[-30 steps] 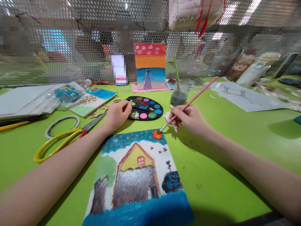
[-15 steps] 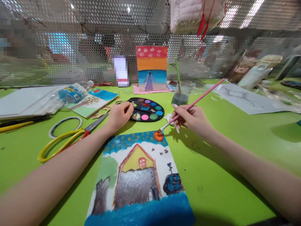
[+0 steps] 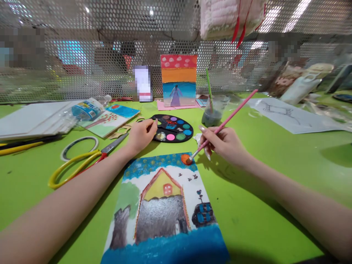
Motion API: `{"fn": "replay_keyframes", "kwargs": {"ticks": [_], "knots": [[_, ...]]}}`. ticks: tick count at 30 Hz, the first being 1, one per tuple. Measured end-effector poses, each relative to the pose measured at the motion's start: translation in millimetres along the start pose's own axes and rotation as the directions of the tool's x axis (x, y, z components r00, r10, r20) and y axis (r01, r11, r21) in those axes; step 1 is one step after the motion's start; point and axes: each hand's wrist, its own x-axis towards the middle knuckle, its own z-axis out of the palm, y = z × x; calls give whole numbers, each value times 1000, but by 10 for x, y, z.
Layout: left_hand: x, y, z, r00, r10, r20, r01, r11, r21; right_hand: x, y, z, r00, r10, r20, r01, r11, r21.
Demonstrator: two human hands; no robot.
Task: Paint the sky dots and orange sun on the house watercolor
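My right hand (image 3: 224,145) is closed around a pink paintbrush (image 3: 233,111), its bristles touching the orange sun in the top right corner of a painted picture (image 3: 162,205). That picture shows a yellow-gabled house, a tree and blue bands at top and bottom. At the left edge of a black paint palette (image 3: 176,128) my left hand (image 3: 142,136) is closed, thumb against the fingers, gripping the rim. The palette holds several round colour wells. Just right of it stands a clear cup (image 3: 213,115) of dark water with a green brush (image 3: 209,88) in it.
Yellow-handled scissors (image 3: 77,165) and a tape roll (image 3: 79,146) lie beside my left forearm. Behind them are a plastic bottle (image 3: 86,109) and another painting (image 3: 110,121). A sunset canvas (image 3: 179,80) leans against the perforated metal screen (image 3: 107,55). A sketch sheet (image 3: 291,115) lies at right.
The brush tip has moved down and slightly right across the orange sun, with my right hand shifting slightly. My left hand stays at the palette. The whole view has shifted a little.
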Motion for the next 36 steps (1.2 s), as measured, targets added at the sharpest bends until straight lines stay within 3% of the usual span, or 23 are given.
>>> {"fn": "replay_keyframes", "kwargs": {"ticks": [15,20,28,33,36], "knots": [[7,-24,15,1000,-16,-3,16,1000,-19,-27,24,24,1000,19,7,-18,998,-57],[15,-27,-2,999,-49,5,49,998,-25,-17,-48,-18,999,2,-44,-2,1000,0],[-13,-3,-16,997,-65,-28,63,995,-78,80,-77,-62,991,129,-30,-123,980,155],[66,81,-113,985,-117,-127,102,987,-121,105,-23,-47,985,173,-20,-166,968,186],[239,312,-275,951,-178,-251,136,975,-176,121,-32,-44,984,175,-20,-167,965,203]]}}
